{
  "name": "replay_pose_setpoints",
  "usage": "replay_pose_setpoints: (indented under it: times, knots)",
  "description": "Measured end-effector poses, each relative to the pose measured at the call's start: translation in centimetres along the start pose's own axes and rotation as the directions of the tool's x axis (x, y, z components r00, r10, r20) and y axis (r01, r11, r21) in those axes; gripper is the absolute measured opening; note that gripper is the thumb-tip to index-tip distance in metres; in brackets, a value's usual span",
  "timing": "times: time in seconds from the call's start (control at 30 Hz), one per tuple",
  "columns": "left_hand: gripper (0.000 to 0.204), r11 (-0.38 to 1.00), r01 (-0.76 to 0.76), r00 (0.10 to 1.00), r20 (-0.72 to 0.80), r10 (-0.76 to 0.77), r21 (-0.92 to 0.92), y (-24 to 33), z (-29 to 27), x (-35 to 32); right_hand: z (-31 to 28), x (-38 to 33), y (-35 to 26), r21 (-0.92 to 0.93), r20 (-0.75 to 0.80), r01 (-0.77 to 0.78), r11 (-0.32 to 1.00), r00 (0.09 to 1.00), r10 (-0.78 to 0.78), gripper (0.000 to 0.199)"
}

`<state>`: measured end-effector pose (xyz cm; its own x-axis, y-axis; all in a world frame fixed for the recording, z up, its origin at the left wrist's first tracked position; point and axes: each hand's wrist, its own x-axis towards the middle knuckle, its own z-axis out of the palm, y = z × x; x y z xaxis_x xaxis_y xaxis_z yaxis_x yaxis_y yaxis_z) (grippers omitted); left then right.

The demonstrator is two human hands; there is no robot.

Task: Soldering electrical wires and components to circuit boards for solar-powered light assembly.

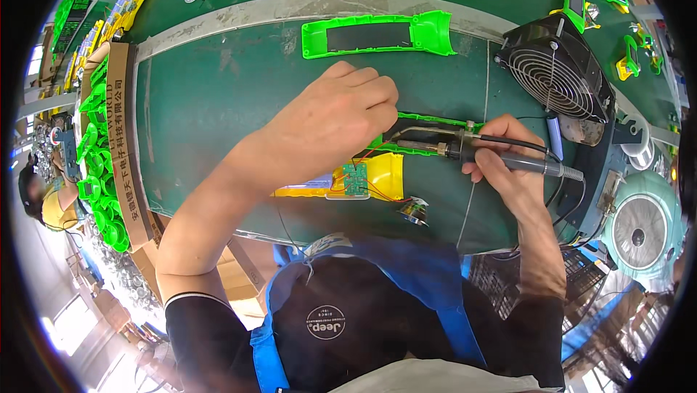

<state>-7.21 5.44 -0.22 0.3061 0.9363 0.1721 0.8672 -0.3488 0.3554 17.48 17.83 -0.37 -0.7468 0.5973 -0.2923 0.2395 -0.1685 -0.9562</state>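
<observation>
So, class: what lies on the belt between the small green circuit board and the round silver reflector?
In the head view, thin red wires run from the circuit board across the yellow shell towards the reflector.

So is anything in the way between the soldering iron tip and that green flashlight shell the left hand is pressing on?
Nothing visible blocks it. The right hand holds the soldering iron with its bent tip lying against the green shell, right beside the left hand. The contact spot itself sits behind the left hand's fingers, so it can't be seen.
</observation>
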Motion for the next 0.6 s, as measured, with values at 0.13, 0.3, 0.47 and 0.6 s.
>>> replay_pose_setpoints:
  times: [0.13,0.3,0.47,0.6]
  knots:
    - [0.008,1.0,-0.024,1.0,-0.018,0.024,0.013,0.0,0.0,0.0,-0.9,-1.2,0.3,0.064,-0.064,0.083,0.994,0.995,-0.079,0.021]
    - [0.007,1.0,-0.021,1.0,-0.014,0.022,0.009,0.2,0.1,0.3,-1.6,-2.1,1.8,0.13,-0.141,0.2,0.971,0.973,-0.181,0.029]
    - [0.013,0.999,0.028,0.995,0.096,-0.03,0.02,0.5,-0.5,0.4,-1.2,-2.2,2.2,0.167,-0.175,0.287,0.943,0.95,-0.258,0.03]
    - [0.014,0.999,0.045,0.993,0.107,-0.045,0.007,0.5,-0.6,0.5,-1.8,-2.9,2.0,0.043,-0.194,0.301,0.953,0.938,-0.288,0.032]
